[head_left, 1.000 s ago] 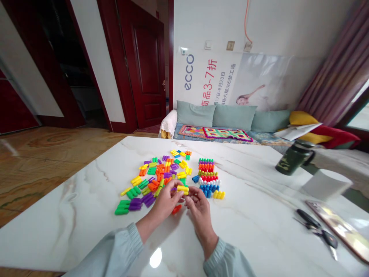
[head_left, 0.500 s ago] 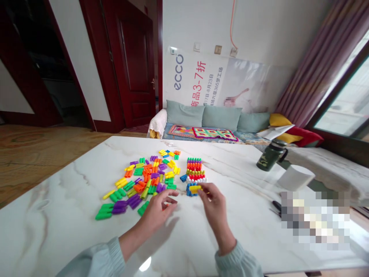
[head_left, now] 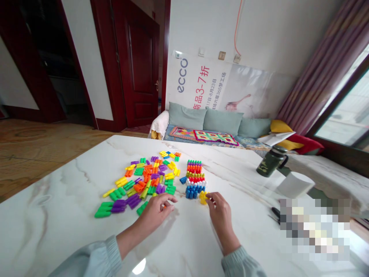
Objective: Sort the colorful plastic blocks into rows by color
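Observation:
My right hand [head_left: 221, 211] pinches a yellow plastic building block [head_left: 203, 198] with rounded peg ends, at the near right corner of several colour-sorted rows. The nearest row is of blue blocks [head_left: 193, 191]; behind it stand white, red [head_left: 197, 179], olive, orange-red, purple and green ones. Left of the rows, my left hand [head_left: 157, 211] hovers over the table with fingers loosely curved and apart, nothing in them. It partly covers a green block [head_left: 142, 208] at the near edge of a mixed pile of loose blocks [head_left: 147, 177].
A single blue block [head_left: 183, 180] lies between pile and rows. On the right of the marble table [head_left: 242, 231] stand a dark green flask [head_left: 268, 163] and a white paper roll [head_left: 296, 184]. A black-handled tool [head_left: 276, 212] lies beside a blurred patch. A sofa [head_left: 184, 115] is behind.
My right hand has moved right and slightly nearer with the yellow block, which has turned from lying sideways. The blue row now shows fully. My left hand has barely moved.

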`<state>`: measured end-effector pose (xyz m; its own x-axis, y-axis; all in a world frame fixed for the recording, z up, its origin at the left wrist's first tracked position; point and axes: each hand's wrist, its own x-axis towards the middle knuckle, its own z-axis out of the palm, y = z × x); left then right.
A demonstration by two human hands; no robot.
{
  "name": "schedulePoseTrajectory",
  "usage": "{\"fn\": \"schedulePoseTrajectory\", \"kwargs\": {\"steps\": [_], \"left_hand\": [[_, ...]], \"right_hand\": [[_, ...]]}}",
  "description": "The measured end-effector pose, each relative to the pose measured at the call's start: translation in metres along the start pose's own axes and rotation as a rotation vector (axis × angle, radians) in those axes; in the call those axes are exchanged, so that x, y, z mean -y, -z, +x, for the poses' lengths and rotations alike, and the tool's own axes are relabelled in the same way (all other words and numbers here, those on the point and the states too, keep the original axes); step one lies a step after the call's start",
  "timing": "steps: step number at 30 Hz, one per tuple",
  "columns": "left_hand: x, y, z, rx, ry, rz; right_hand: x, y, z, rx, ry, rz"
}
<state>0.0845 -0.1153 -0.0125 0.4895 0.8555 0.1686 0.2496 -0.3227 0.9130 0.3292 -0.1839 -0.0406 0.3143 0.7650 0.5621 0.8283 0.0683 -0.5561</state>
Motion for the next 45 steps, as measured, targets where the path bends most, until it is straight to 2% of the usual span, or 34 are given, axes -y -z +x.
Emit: {"fn": "schedulePoseTrajectory", "kwargs": {"steps": [10,15,20,26,30,33,35,36,38,39,42,45], "left_hand": [[0.011,-0.001,0.0,0.062,-0.024,0.06],[0.013,-0.001,0.0,0.064,-0.033,0.083],[0.017,-0.002,0.0,0.076,-0.053,0.119],[0.02,-0.003,0.0,0.089,-0.054,0.124],[0.019,-0.001,0.002,0.095,-0.056,0.141],[0.013,0.002,0.001,0.09,-0.067,0.141],[0.007,0.004,-0.001,0.08,-0.099,0.142],[0.004,0.006,-0.002,0.074,-0.12,0.145],[0.0,0.009,-0.004,0.053,-0.15,0.157],[-0.001,0.011,-0.005,0.041,-0.158,0.17],[0.002,0.016,-0.006,0.0,-0.194,0.253],[0.013,0.02,-0.008,-0.007,-0.253,0.364]], "right_hand": [[-0.003,-0.005,0.001,0.004,0.019,0.013],[-0.001,-0.004,-0.001,-0.052,-0.054,-0.091],[-0.008,-0.01,0.002,0.059,-0.152,-0.096],[-0.018,-0.019,0.005,0.072,-0.094,0.0],[-0.019,-0.015,0.009,0.055,-0.082,0.025],[0.006,-0.01,0.006,-0.053,-0.097,0.011],[0.04,-0.009,-0.004,-0.149,-0.067,0.025],[0.061,-0.011,-0.011,-0.132,-0.002,0.076],[0.099,-0.019,-0.027,0.094,0.16,0.207],[0.114,-0.025,-0.035,0.203,0.177,0.26],[0.133,-0.044,-0.051,0.318,0.006,0.267],[0.122,-0.06,-0.055,0.4,-0.077,0.118]]}}
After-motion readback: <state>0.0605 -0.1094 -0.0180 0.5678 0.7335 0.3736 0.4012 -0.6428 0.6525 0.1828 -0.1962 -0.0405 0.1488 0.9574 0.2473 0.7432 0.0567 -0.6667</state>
